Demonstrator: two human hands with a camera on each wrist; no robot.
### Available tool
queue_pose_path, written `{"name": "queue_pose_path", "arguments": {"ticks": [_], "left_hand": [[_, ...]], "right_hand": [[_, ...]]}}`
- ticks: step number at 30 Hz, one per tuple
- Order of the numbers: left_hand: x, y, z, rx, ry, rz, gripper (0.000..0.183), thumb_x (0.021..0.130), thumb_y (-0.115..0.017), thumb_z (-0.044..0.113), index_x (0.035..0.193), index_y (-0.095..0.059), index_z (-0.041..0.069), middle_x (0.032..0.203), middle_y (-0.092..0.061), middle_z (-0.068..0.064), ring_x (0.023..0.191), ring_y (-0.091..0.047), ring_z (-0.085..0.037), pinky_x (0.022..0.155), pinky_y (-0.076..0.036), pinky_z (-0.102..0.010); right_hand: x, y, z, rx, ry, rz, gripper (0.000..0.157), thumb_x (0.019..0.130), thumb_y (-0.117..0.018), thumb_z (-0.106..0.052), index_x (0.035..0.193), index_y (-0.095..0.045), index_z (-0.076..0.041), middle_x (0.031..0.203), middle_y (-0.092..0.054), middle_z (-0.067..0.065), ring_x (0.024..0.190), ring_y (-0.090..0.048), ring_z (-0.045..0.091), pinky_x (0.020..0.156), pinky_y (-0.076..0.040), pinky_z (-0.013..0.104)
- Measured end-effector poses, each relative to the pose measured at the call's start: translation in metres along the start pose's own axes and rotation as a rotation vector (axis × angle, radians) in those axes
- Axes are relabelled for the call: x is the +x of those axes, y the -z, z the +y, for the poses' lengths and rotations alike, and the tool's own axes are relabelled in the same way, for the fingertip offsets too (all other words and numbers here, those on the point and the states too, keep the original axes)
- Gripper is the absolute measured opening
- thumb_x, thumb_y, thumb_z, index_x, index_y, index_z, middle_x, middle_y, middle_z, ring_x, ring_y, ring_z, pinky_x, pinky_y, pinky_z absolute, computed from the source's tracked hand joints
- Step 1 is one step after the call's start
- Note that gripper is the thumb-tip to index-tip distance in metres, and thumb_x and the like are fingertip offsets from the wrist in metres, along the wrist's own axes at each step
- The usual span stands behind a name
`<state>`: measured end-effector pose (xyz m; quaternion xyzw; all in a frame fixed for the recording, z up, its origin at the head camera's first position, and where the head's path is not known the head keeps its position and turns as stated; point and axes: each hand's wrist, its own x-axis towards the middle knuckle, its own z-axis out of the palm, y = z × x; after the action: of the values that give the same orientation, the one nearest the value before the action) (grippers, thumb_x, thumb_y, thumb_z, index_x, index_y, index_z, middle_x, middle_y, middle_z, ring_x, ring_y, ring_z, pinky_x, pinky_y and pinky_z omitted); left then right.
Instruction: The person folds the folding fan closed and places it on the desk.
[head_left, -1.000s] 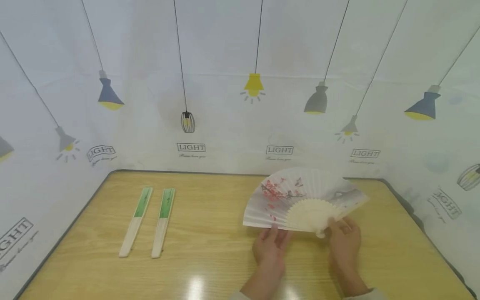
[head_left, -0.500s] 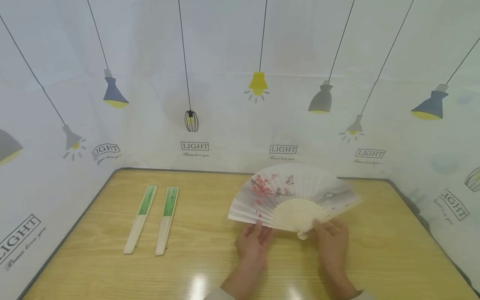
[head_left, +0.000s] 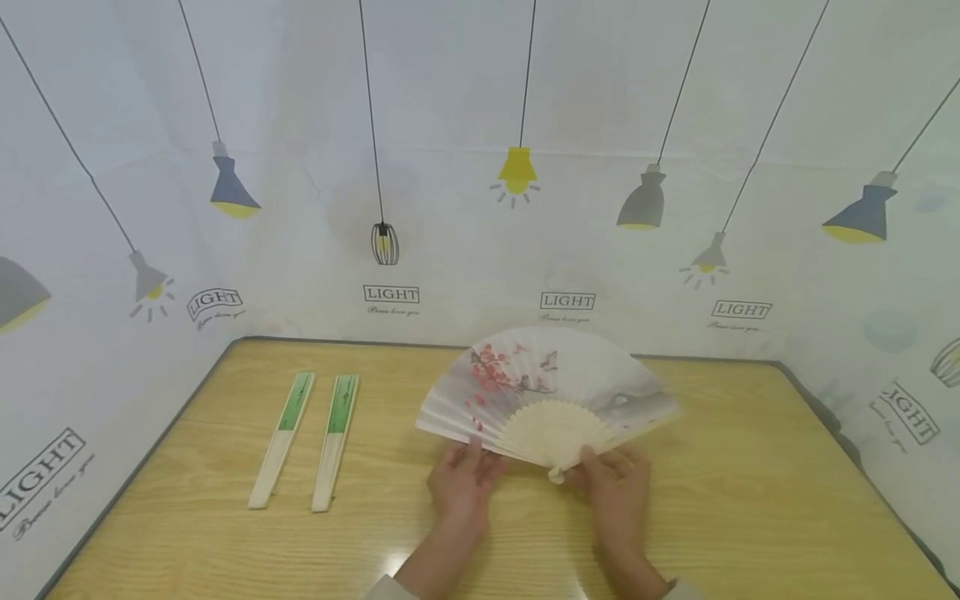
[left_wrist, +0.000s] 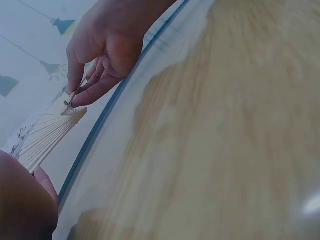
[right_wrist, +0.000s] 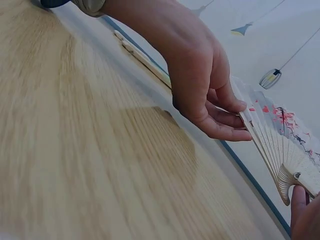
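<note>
A folding fan (head_left: 555, 392), spread wide, is held up over the table between both hands. Its pleated leaf is white and grey with red blossoms, and its ribs are pale. My left hand (head_left: 459, 492) pinches the fan's left edge, thumb on the front and fingers behind. Near the pivot, my right hand (head_left: 618, 492) pinches the other outer rib. In the left wrist view, the right hand (left_wrist: 107, 55) has thumb and forefinger at the rivet end. The right wrist view shows the left hand (right_wrist: 205, 85) gripping the outer rib, with the ribs (right_wrist: 270, 155) fanned out beyond it.
Two folded fans with green bands, a left one (head_left: 281, 442) and a right one (head_left: 335, 442), lie side by side on the left of the wooden table (head_left: 195, 533). A white wall covering (head_left: 450, 208) printed with lamps rises behind the table's dark edge.
Both hands have carried the spread fan leftward, toward the middle of the table. The head view has shifted slightly. The two folded fans have stayed in place.
</note>
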<state>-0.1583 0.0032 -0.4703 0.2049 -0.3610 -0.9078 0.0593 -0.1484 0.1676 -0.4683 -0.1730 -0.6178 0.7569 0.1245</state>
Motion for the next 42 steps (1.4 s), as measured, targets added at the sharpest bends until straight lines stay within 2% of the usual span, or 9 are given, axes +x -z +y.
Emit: {"name": "queue_pose_path", "arguments": {"ticks": [7,13,17,21,26,32,37,42], "left_hand": [[0.006,0.010,0.015,-0.014,-0.016,0.019,0.027,0.094,-0.061,0.011,0.114,-0.056,-0.006,0.085,-0.067,-0.012,0.076,-0.067,-0.020,0.079,-0.059,-0.038],[0.014,0.020,0.025,-0.057,-0.022,0.046,0.023,0.094,-0.063,0.014,0.110,-0.058,-0.002,0.088,-0.067,-0.011,0.079,-0.067,-0.020,0.081,-0.058,-0.038],[0.021,0.027,0.031,-0.090,-0.041,0.003,0.019,0.092,-0.064,0.012,0.107,-0.061,0.000,0.090,-0.067,-0.011,0.081,-0.066,-0.021,0.083,-0.057,-0.039],[0.026,0.033,0.035,-0.112,-0.077,-0.055,0.013,0.094,-0.061,0.009,0.104,-0.062,0.001,0.096,-0.065,-0.011,0.088,-0.066,-0.024,0.088,-0.055,-0.043],[0.028,0.037,0.036,-0.133,-0.089,-0.085,0.009,0.094,-0.060,0.007,0.101,-0.064,0.003,0.099,-0.064,-0.011,0.090,-0.065,-0.024,0.090,-0.054,-0.044],[0.030,0.039,0.036,-0.152,-0.109,-0.089,0.005,0.094,-0.060,0.005,0.096,-0.064,0.005,0.099,-0.063,-0.010,0.088,-0.065,-0.023,0.087,-0.055,-0.044],[0.030,0.040,0.035,-0.114,-0.136,-0.096,0.009,0.094,-0.061,0.006,0.101,-0.065,0.005,0.100,-0.064,-0.011,0.088,-0.066,-0.023,0.087,-0.055,-0.044],[0.030,0.039,0.035,-0.086,-0.151,-0.080,0.009,0.094,-0.060,0.006,0.100,-0.066,0.004,0.097,-0.067,-0.011,0.085,-0.068,-0.022,0.084,-0.056,-0.044]], "right_hand": [[-0.007,-0.018,0.005,0.015,0.002,-0.020,0.056,0.091,-0.067,-0.015,0.128,-0.025,-0.006,0.100,-0.058,0.013,0.070,-0.069,0.020,0.073,-0.059,0.028],[-0.009,-0.035,0.016,0.136,0.029,-0.056,0.052,0.091,-0.066,-0.006,0.123,-0.025,-0.003,0.098,-0.054,0.015,0.070,-0.069,0.021,0.074,-0.060,0.034],[-0.007,-0.044,0.023,0.208,0.062,-0.062,0.051,0.090,-0.067,-0.005,0.121,-0.026,-0.003,0.097,-0.052,0.013,0.072,-0.068,0.020,0.076,-0.058,0.036],[-0.004,-0.051,0.027,0.246,0.101,-0.070,0.041,0.090,-0.066,-0.004,0.114,-0.032,0.000,0.092,-0.052,0.013,0.073,-0.068,0.022,0.076,-0.058,0.038],[-0.001,-0.054,0.031,0.203,0.088,-0.051,0.034,0.091,-0.065,-0.003,0.107,-0.036,0.003,0.089,-0.056,0.013,0.072,-0.069,0.023,0.074,-0.059,0.036],[-0.003,-0.054,0.029,0.160,0.081,-0.088,0.035,0.092,-0.064,-0.006,0.110,-0.035,0.002,0.099,-0.057,0.018,0.078,-0.069,0.027,0.077,-0.058,0.035],[-0.005,-0.053,0.029,0.147,0.116,-0.110,0.038,0.092,-0.065,-0.007,0.113,-0.034,0.000,0.101,-0.055,0.019,0.079,-0.068,0.026,0.077,-0.058,0.036],[-0.006,-0.053,0.030,0.160,0.142,-0.120,0.038,0.091,-0.065,-0.005,0.112,-0.034,0.000,0.096,-0.053,0.015,0.075,-0.067,0.023,0.075,-0.059,0.037]]}}
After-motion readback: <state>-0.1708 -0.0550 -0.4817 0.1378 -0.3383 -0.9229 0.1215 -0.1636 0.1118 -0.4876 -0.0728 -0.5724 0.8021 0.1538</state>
